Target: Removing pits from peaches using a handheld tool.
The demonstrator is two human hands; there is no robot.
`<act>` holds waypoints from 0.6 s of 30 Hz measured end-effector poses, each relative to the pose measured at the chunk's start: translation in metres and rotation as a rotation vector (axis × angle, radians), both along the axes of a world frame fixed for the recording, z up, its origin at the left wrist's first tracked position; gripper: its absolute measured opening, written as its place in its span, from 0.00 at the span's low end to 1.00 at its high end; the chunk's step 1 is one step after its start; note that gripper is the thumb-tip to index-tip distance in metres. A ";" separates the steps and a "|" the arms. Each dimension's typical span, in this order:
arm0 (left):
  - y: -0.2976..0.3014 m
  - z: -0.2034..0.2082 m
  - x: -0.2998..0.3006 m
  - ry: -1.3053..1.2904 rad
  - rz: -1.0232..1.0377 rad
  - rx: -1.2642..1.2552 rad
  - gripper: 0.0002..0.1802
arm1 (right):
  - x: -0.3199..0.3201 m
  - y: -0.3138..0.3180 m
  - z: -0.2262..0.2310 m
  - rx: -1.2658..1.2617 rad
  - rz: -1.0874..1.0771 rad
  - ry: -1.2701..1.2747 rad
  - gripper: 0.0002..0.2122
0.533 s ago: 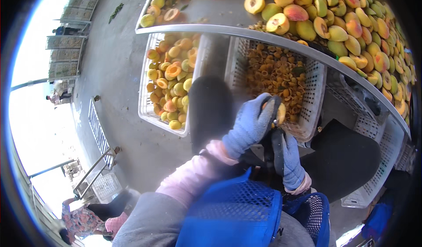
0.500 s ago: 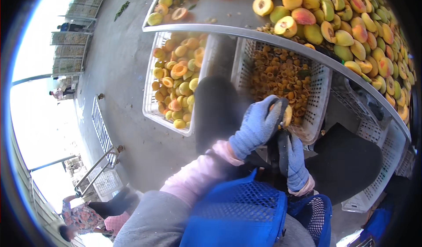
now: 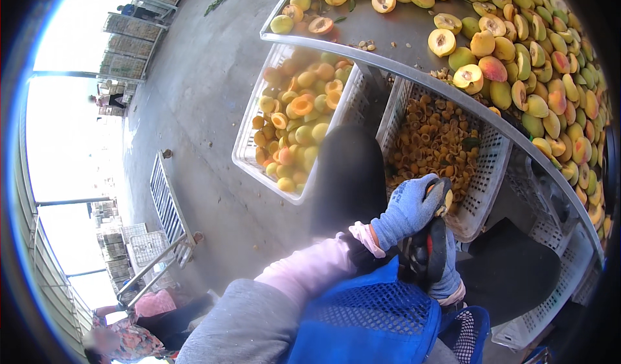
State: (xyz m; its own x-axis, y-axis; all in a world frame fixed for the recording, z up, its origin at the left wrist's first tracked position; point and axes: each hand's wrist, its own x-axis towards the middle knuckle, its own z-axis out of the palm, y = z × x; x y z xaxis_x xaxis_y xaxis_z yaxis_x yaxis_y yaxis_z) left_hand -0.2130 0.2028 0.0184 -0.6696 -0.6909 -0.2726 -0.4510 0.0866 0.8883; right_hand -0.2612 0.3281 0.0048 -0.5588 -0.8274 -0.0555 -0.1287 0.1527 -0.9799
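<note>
My left hand (image 3: pixel 407 210), in a blue knit glove with a dark palm, is closed on a yellow peach half (image 3: pixel 447 200) at its fingertips. Just below and to the right, my right hand (image 3: pixel 446 267) wears a matching glove. Its fingers are wrapped round a dark tool with a red part (image 3: pixel 429 244); its working end is hidden between the hands. Both hands are close together above my lap, at the near end of a white slotted crate (image 3: pixel 486 186). Small brown-orange, cup-shaped scraps (image 3: pixel 432 141) fill much of that crate.
Ahead, a metal-edged table (image 3: pixel 388 61) carries a large heap of peaches (image 3: pixel 517 73), many halved. A white crate (image 3: pixel 242 147) of halves stands left of my knee. More white crates (image 3: pixel 550 286) are under the table at right. A cart (image 3: pixel 169 199) and another person (image 3: pixel 129 338) are at left.
The view has shifted, so the table and crates appear farther right. My hands have drawn closer together, and the peach half stays in my left hand.
</note>
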 end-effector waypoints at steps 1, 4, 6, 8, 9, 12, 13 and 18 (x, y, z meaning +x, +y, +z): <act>0.001 -0.002 0.001 0.135 0.065 0.054 0.17 | -0.003 0.002 0.008 0.053 0.031 -0.561 0.19; -0.004 0.000 0.003 0.100 0.005 0.036 0.13 | -0.008 -0.002 0.030 0.139 0.058 -1.046 0.19; -0.008 0.003 0.002 0.084 -0.053 0.050 0.12 | -0.011 0.000 0.030 0.166 0.047 -0.969 0.20; -0.010 0.004 0.001 0.197 -0.112 0.019 0.12 | -0.018 0.009 0.020 0.026 0.126 -1.666 0.22; -0.011 0.004 0.002 0.196 -0.118 0.017 0.12 | -0.018 0.008 0.020 0.019 0.124 -1.666 0.22; -0.013 -0.008 0.006 0.194 -0.144 0.150 0.10 | -0.014 0.002 0.017 -0.194 0.262 -2.234 0.22; -0.010 -0.020 0.007 0.288 -0.162 0.096 0.14 | -0.012 0.002 0.018 -0.293 0.308 -2.298 0.21; -0.001 -0.034 0.000 0.456 -0.199 0.282 0.19 | -0.011 0.002 0.012 -0.466 0.335 -2.333 0.20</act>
